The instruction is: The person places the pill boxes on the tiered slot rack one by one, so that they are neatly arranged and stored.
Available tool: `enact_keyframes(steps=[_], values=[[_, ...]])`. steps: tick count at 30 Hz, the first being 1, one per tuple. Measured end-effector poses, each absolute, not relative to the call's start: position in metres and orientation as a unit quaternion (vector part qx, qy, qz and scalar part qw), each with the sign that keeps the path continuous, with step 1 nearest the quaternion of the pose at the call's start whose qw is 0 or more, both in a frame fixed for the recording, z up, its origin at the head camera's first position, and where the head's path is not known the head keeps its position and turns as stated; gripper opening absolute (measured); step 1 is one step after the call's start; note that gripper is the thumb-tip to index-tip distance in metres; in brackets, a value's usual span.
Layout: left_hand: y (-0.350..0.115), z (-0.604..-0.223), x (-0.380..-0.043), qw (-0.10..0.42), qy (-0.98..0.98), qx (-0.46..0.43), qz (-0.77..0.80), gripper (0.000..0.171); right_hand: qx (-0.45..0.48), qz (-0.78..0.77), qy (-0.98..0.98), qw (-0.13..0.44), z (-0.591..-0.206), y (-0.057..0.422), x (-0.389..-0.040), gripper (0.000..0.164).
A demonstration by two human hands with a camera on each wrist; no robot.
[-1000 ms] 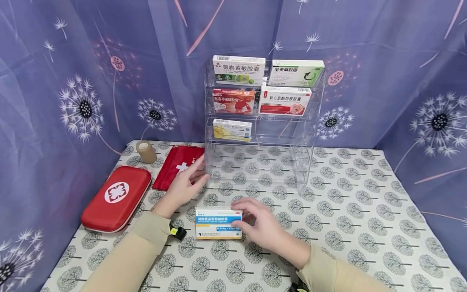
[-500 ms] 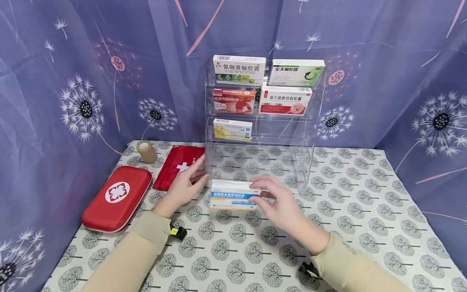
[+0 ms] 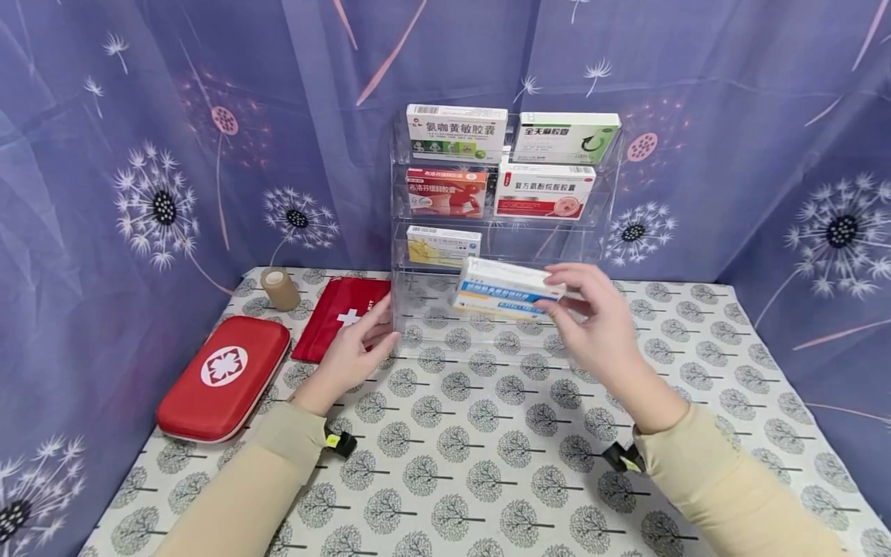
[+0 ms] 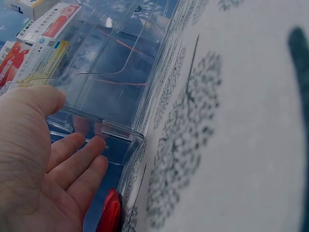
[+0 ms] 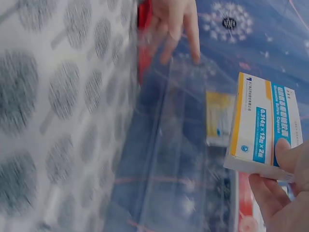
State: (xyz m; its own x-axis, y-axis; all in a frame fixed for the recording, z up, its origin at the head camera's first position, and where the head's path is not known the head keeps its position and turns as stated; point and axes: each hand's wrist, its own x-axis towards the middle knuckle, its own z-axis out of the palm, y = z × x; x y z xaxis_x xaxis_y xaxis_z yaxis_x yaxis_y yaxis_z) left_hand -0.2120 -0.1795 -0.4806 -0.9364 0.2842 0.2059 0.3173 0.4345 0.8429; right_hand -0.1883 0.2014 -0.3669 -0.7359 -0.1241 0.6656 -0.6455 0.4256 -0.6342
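My right hand pinches a blue, white and orange medicine box by its right end, thumb in front and fingers behind. The box is raised and slightly tilted, in front of the lower tiers of a clear acrylic display rack. In the right wrist view the printed front of the medicine box shows plainly. My left hand is at the rack's lower left side, its fingers extended along the side panel. The left wrist view shows the left hand with loosely straight fingers and the thumb near the rack's edge.
On the rack stand a white-green box, a green box, a red box, a white-red box and a yellow-white box. Left lie a red pouch, a red hard case and a tape roll.
My right hand has lifted the blue-white medicine box off the tablecloth and carried it up and rightward to the rack, tilting it. My left hand has stayed at the rack's side.
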Motion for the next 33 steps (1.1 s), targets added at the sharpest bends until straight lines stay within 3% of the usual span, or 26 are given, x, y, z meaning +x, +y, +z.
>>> enact_keyframes(steps=[13,33], values=[[-0.18,-0.481,-0.212,0.015,-0.85,-0.175,-0.497,0.079,0.191,0.463,-0.781,0.374,-0.334,0.229,-0.217,0.031],[-0.179,-0.48,-0.211,0.022,-0.852,-0.178,-0.492,0.078,0.177,0.423,-0.801,0.385,-0.321,0.235,-0.244,0.026]])
